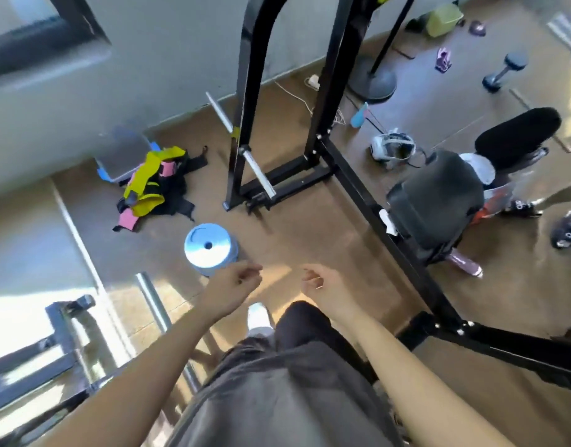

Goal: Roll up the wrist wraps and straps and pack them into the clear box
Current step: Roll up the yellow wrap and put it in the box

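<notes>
A: Over by the wall, what lies on the floor?
B: Straps, yellow, pink and black, in a loose unrolled heap touching the box.
A: And the grips?
B: Left grip and right grip hang before the body, fingers loosely curled, holding nothing, well apart from the heap. Plates sit near the left one.

Small gym room, cluttered like a home setup. A black steel rack stands on the brown floor with a barbell leaning low against it. Stack of silver weight plates nearby, dumbbell farther back, black padded bench beside the rack. Yellow, pink and black straps are piled by the wall, next to a clear box.
</notes>
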The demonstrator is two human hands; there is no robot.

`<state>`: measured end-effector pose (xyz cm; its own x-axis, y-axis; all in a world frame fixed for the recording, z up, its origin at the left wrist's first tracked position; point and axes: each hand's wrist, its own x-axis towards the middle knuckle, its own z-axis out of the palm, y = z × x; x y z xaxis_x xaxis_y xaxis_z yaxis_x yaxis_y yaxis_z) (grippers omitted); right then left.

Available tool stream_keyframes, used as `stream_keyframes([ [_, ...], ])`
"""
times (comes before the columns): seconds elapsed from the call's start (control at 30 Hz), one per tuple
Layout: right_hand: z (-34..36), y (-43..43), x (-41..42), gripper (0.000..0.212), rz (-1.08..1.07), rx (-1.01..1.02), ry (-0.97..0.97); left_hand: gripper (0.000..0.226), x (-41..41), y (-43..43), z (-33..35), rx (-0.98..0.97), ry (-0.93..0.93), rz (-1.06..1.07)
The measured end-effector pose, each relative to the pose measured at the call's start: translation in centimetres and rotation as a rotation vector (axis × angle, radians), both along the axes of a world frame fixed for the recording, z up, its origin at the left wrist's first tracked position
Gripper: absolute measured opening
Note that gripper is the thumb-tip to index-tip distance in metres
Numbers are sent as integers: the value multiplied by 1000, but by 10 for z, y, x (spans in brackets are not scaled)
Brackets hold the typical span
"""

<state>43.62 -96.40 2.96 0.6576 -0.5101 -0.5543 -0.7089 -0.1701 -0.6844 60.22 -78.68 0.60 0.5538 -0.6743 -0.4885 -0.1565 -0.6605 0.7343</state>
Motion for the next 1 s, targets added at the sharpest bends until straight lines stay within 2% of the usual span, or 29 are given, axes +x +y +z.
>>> stream_keyframes([
  [0.07, 2, -14, 45, 37, 61, 9, 12, 30, 35, -8, 3, -8, -5, 54],
  [0.33, -20, -64, 227, 42, 290, 34, 39, 18, 159, -28, -3, 30, -27, 297],
  [0.67, -14, -84, 402, 44, 549, 7, 104, 44, 278, -15, -2, 37, 42, 545],
  [0.73, -17, -78, 439, 44, 627, -45, 99, 42, 306, -2, -6, 38, 31, 548],
  [0.83, -24, -57, 496, 45, 763, -141, 115, 25, 353, 23, -13, 81, -19, 500],
  [1.0, -30, -4, 588, 43, 790, -203, 150, 28, 448, 84, -37, 111, -50, 377],
])
